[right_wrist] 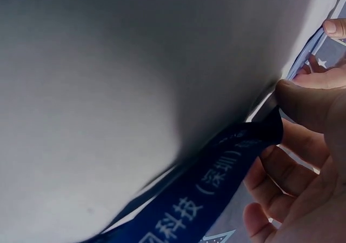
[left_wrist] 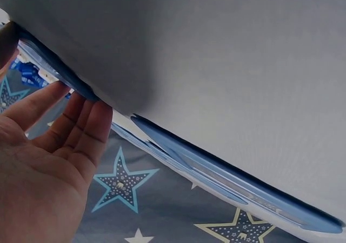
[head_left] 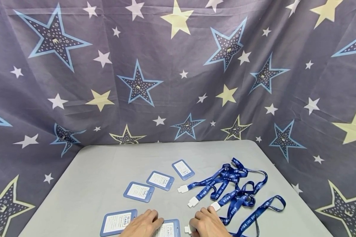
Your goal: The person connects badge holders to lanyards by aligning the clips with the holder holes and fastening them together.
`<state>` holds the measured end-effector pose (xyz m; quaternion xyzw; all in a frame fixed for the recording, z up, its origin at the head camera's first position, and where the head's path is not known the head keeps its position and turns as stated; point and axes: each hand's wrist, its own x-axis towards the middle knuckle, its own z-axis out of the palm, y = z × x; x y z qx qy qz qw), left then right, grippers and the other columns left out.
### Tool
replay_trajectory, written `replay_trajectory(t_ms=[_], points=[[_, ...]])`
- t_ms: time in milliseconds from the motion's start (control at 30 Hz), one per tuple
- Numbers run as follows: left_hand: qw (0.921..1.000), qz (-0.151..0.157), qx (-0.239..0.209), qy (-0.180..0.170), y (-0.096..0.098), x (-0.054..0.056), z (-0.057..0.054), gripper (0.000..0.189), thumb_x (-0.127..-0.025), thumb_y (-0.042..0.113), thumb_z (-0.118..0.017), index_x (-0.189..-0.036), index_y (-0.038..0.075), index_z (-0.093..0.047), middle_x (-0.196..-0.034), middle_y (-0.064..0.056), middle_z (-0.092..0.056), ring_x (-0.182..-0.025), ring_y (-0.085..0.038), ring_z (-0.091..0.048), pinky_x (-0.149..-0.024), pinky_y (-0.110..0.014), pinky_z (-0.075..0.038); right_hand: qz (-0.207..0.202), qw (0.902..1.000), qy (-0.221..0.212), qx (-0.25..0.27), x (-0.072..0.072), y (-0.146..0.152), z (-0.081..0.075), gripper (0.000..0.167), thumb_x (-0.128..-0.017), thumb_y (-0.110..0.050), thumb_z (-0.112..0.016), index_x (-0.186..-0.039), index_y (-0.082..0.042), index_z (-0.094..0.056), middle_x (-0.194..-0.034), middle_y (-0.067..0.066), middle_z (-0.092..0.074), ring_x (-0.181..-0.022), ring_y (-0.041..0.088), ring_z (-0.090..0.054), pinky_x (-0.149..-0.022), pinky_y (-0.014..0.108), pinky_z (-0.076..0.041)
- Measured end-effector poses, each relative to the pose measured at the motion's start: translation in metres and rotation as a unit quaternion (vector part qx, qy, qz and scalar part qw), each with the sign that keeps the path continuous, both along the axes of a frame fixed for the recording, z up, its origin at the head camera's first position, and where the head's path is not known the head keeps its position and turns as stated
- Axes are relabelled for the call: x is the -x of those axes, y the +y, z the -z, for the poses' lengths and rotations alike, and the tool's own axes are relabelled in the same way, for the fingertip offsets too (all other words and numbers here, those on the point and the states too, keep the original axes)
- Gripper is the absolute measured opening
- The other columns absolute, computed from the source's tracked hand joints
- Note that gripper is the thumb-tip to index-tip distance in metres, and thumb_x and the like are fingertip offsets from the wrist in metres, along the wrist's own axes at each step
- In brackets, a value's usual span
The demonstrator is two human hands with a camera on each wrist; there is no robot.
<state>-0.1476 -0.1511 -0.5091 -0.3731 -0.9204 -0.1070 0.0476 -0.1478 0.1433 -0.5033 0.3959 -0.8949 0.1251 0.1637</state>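
Note:
At the table's near edge my left hand [head_left: 143, 225] holds a blue-framed ID card holder [head_left: 168, 228] by its sides, covering part of it. The left wrist view has the thumb at one end and fingertips at the other edge of this holder [left_wrist: 57, 65]. Just to the right, my right hand [head_left: 207, 223] pinches a dark blue lanyard near its white plastic clip [head_left: 187, 229], which points toward the card holder. In the right wrist view the lanyard strap [right_wrist: 200, 183], printed with white characters, runs away from the thumb and fingers.
Another card holder [head_left: 117, 222] lies left of the left hand. Farther back are three more, including one holder [head_left: 183, 169] near the middle. Several blue lanyards [head_left: 237, 184] with white clips lie tangled on the right of the grey table [head_left: 106, 164]. A star-patterned curtain [head_left: 172, 82] surrounds it.

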Motion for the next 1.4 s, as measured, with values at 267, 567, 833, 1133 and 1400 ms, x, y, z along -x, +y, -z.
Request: replay_trajectory(t_ms=[267, 567, 833, 1133, 1400], points=[[1.0, 0.0, 0.0, -0.007, 0.0006, -0.0001, -0.0008, 0.087, -0.08, 0.085, -0.058, -0.119, 0.009, -0.073, -0.095, 0.009, -0.052, -0.084, -0.004, -0.042, -0.067, -0.023, -0.046, 0.001, 1.0, -0.001, 0.004, -0.0007, -0.0017, 0.0021, 0.025, -0.069, -0.018, -0.076, -0.067, -0.029, -0.055, -0.066, -0.022, -0.033, -0.063, -0.002, -0.025, -0.063, 0.02, -0.02], [1.0, 0.005, -0.003, 0.007, 0.0009, -0.0006, 0.0007, 0.086, -0.081, 0.085, -0.056, -0.116, 0.009, -0.073, -0.093, 0.009, -0.052, -0.081, -0.004, -0.041, -0.065, -0.022, -0.045, -0.002, 0.9996, 0.023, 0.016, -0.0009, -0.0037, 0.0046, 0.027, -0.066, -0.018, -0.076, -0.065, -0.03, -0.052, -0.067, -0.022, -0.031, -0.064, -0.002, -0.023, -0.063, 0.02, -0.018], [0.9992, 0.023, -0.013, 0.03, 0.0001, 0.0008, 0.0029, 0.082, -0.084, 0.084, -0.054, -0.113, 0.01, -0.073, -0.093, 0.009, -0.051, -0.08, -0.003, -0.039, -0.062, -0.019, -0.042, -0.002, 0.9999, 0.013, 0.008, -0.0011, -0.0049, 0.0039, 0.024, -0.07, -0.023, -0.077, -0.066, -0.03, -0.054, -0.068, -0.022, -0.035, -0.065, -0.002, -0.026, -0.063, 0.02, -0.019], [0.9988, 0.031, -0.017, 0.034, -0.0006, 0.0026, 0.0047, 0.08, -0.085, 0.083, -0.055, -0.113, 0.01, -0.073, -0.093, 0.008, -0.052, -0.081, -0.002, -0.04, -0.063, -0.018, -0.042, 0.002, 1.0, 0.002, -0.003, -0.0029, -0.0062, 0.0024, 0.027, -0.076, -0.029, -0.075, -0.064, -0.03, -0.052, -0.067, -0.022, -0.033, -0.064, -0.002, -0.026, -0.063, 0.02, -0.02], [0.9991, 0.034, -0.009, 0.024, 0.0002, 0.0032, 0.0025, 0.079, -0.085, 0.08, -0.057, -0.114, 0.009, -0.073, -0.094, 0.007, -0.053, -0.082, -0.003, -0.042, -0.065, -0.018, -0.043, 0.005, 0.9999, -0.001, -0.013, -0.0031, -0.007, 0.0, 0.028, -0.077, -0.031, -0.076, -0.064, -0.03, -0.051, -0.067, -0.021, -0.033, -0.064, -0.001, -0.027, -0.064, 0.02, -0.021]])
